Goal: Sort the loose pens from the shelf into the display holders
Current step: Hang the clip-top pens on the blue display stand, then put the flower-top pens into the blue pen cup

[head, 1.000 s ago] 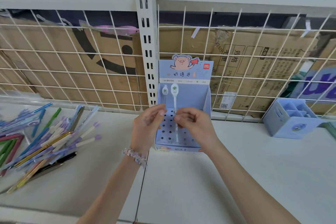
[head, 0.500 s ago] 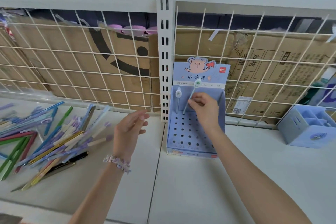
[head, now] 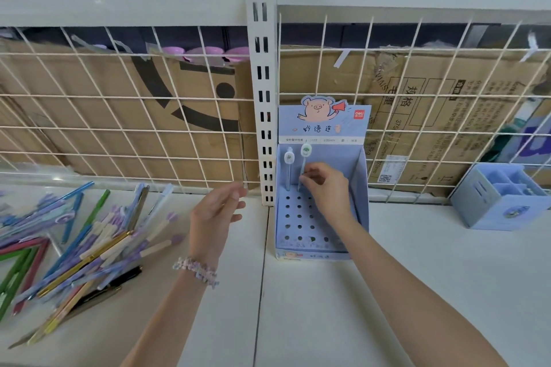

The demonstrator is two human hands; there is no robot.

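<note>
Cardboard boxes [head: 119, 116] (taped) behind wire grid [head: 417, 92].

Two bare forearms enter from the lower edge of the view, neither covered by a sleeve. The left hand [head: 215, 217] carries no ring or glove; its wrist bears a beaded bracelet [head: 196, 271] of small pale beads in white, lilac and light blue, bunched in a thick, irregular band around the wrist. The right hand [head: 326, 188] and its wrist are unadorned, without watch, band or ring visible. Fingernails appear short and unpainted, though fine detail is blurred.
</note>
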